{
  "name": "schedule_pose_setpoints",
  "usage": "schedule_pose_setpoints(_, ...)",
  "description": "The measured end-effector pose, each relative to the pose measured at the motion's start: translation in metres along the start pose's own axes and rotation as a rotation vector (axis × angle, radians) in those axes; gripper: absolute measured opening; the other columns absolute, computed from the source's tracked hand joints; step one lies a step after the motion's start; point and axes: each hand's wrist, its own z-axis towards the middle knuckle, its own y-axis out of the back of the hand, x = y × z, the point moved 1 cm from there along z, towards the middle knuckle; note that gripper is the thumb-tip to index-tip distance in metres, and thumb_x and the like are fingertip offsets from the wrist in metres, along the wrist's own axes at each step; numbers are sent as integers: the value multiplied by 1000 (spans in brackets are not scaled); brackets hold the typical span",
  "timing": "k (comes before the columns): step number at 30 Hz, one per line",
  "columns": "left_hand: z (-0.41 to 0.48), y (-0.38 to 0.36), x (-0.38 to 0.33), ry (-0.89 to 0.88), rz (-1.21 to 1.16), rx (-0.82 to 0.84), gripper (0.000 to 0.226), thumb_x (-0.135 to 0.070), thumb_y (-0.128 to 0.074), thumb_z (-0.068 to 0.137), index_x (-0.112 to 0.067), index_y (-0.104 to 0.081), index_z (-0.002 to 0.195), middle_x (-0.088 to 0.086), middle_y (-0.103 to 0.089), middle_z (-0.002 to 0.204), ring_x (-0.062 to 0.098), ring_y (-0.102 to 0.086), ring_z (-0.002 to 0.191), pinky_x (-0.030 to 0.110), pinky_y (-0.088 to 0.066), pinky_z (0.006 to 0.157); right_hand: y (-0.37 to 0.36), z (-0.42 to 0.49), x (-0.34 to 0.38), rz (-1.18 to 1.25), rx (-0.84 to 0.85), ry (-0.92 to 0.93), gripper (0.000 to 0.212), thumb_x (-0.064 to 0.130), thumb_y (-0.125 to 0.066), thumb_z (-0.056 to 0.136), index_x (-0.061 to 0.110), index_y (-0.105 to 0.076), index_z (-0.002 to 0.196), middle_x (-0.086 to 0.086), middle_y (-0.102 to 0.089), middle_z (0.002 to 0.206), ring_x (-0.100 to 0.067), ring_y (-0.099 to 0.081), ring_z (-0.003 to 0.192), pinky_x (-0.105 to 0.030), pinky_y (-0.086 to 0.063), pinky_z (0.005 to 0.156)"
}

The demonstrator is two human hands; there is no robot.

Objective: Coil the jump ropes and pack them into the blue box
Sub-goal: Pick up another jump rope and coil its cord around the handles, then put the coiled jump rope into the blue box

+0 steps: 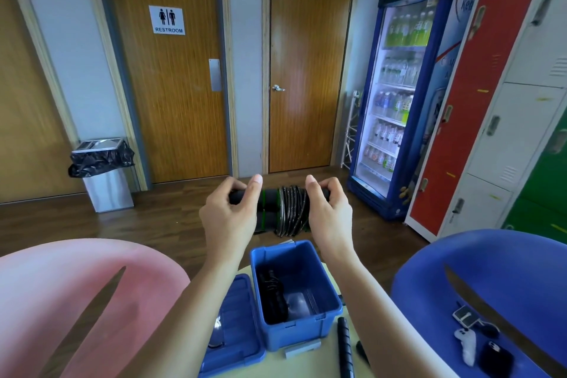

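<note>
Lying level; left-right — jump rope (291,209)

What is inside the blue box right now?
Inside the blue box, one coiled jump rope lies along its left side, with bare floor beside it. The near wall hides the front strip.

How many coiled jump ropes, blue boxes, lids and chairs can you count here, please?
Coiled jump ropes: 2, the held rope and the rope in the box
Blue box: 1
Lid: 1
Chairs: 2, the pink chair and the blue chair
Total: 6
</note>
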Motion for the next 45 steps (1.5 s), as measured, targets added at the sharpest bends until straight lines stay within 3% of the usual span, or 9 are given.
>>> schedule_pose_setpoints(8, -3, -4, 9, -133, 16, 3, 27, -33, -68, 86, -14, -60, 69, -8, -57, 58, 1, -56, 62, 5, -35, 54, -3, 8, -10, -9, 20, -120, 28, 37, -49, 97, 10, -53, 90, 5, -50, 64, -9, -43, 57, -23, -34, 54)
schedule_pose_setpoints(18, -15, -48, 31, 277, -191, -161, 27, -34, -69, 85, -20, -59, 63, -9, -57, 59, 2, -52, 57, 20, -38, 59, 17, 43, -31, -91, 161, -190, 46, 57, -50, 89, 16, -51, 107, -3, -59, 105, -12, -55, 88, -26, -41, 69)
schedule_pose_setpoints(21, -21, -68, 34, 371, -234, -240, 25, -32, -67, 86, -17, -60, 68, -5, -59, 65, 8, -53, 62, 21, -40, 61, 28, 50, -53, 103, 171, -436, 83, 73, -65, 64, 21, -39, 124, -4, -57, 116, -19, -60, 101, -38, -54, 82)
schedule_pose_setpoints(25, -36, -100, 45, 494, -238, -335, 24, -34, -63, 90, -13, -60, 79, -7, -60, 74, 4, -54, 69, 7, -38, 58, 30, 44, -90, 327, 260, -594, 97, 50, -86, 53, 22, -30, 127, -11, -59, 119, -27, -65, 104, -39, -59, 81)
schedule_pose_setpoints(27, -51, -116, 52, 555, -253, -309, 22, -36, -61, 90, -16, -59, 82, -8, -61, 79, 5, -55, 73, 10, -40, 62, 29, 45, -111, 355, 249, -599, 85, 33, -89, 60, 15, -35, 123, -12, -62, 117, -25, -67, 101, -38, -58, 83)
schedule_pose_setpoints(31, -73, -139, 77, 629, -317, -220, 17, -31, -66, 88, -18, -58, 80, 1, -65, 82, 20, -61, 80, 34, -49, 75, 35, 63, -151, 247, 267, -578, 111, 53, -94, 31, 5, -51, 122, -15, -67, 112, -25, -71, 95, -41, -59, 80)
schedule_pose_setpoints(37, -83, -146, 128, 830, -251, 103, 16, -21, -68, 87, -9, -58, 88, 12, -63, 94, 24, -64, 88, 52, -58, 75, 39, 87, -220, 2, 380, -532, 100, 58, -89, 34, 8, -56, 114, -10, -71, 106, -21, -70, 94, -45, -58, 82)
schedule_pose_setpoints(41, -81, -138, 161, 889, -129, 210, 5, -15, -65, 90, -11, -62, 88, 12, -66, 92, 27, -66, 86, 46, -59, 75, 29, 92, -248, -139, 491, -602, 73, 31, -89, 59, 6, -52, 117, -11, -68, 106, -24, -68, 96, -43, -55, 89)
schedule_pose_setpoints(45, -69, -124, 198, 673, 228, 259, 8, -21, -70, 85, -24, -63, 84, -6, -69, 84, 16, -64, 87, 33, -53, 82, 15, 90, -285, -313, 554, -592, 63, 24, -86, 67, 9, -54, 119, -10, -65, 115, -25, -63, 104, -41, -50, 94)
